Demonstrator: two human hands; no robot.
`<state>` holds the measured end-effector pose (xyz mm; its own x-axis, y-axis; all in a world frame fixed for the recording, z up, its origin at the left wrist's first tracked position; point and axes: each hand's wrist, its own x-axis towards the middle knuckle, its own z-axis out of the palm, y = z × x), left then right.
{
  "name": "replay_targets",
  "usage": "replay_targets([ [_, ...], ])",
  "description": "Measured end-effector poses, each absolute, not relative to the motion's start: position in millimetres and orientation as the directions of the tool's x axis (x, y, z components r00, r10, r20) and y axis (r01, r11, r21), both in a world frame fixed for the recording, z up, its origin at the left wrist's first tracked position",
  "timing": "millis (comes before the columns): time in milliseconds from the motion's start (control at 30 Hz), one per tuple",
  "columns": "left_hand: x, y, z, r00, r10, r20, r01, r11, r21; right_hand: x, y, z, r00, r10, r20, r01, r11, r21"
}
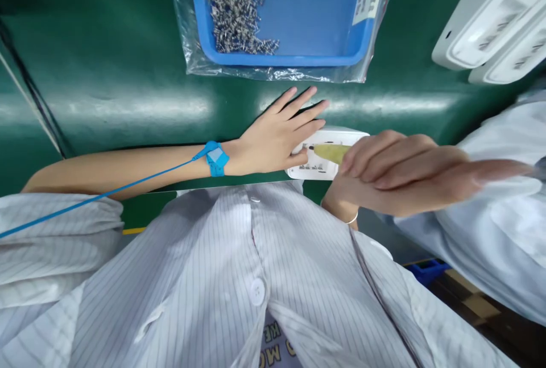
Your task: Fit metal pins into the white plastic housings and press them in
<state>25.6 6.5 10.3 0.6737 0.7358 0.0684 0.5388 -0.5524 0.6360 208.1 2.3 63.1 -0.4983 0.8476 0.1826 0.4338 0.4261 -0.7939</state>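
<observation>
A white plastic housing (313, 172) with small metal parts in its recesses lies on the green bench at the front edge. Palm down, my left hand (277, 132) stretches its fingers apart, with the thumb resting on the housing near the metal parts. My right hand (401, 172) is closed round a yellow-green tapered tool (335, 153). Its dark tip meets the housing close to my left thumb; the rest of the tool is hidden by my fingers, so its exact kind does not show. A blue wrist strap (216, 158) with a cord circles my left wrist.
Ahead, a blue tray (315, 9) on a clear plastic bag holds many small metal springs (236, 7) at its left side. More white housings (490, 27) sit at the upper right. A neighbour's pale sleeve (495, 203) is close on the right.
</observation>
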Motion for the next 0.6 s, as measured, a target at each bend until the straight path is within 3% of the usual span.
replay_targets([
  [133,24.9,7.0,11.9,0.67,0.741,0.045,0.541,-0.529,0.654,201.6,0.8,59.2,-0.309,0.884,0.352,0.406,0.457,-0.791],
  [300,24.1,7.7,13.5,0.672,0.74,0.042,0.518,-0.509,0.687,195.5,5.4,47.5,-0.193,0.933,0.305,0.462,0.361,-0.81],
  [400,24.1,7.9,14.2,0.67,0.741,0.043,0.51,-0.501,0.7,194.9,3.4,51.7,-0.036,0.942,0.333,0.231,0.332,-0.915],
  [500,24.4,8.1,15.2,0.672,0.74,0.035,0.514,-0.5,0.697,192.0,1.1,59.8,0.106,0.936,0.336,-0.008,0.339,-0.941],
  [600,24.5,8.3,15.8,0.673,0.739,0.027,0.512,-0.492,0.704,194.6,5.2,61.1,0.155,0.942,0.298,-0.091,0.314,-0.945],
])
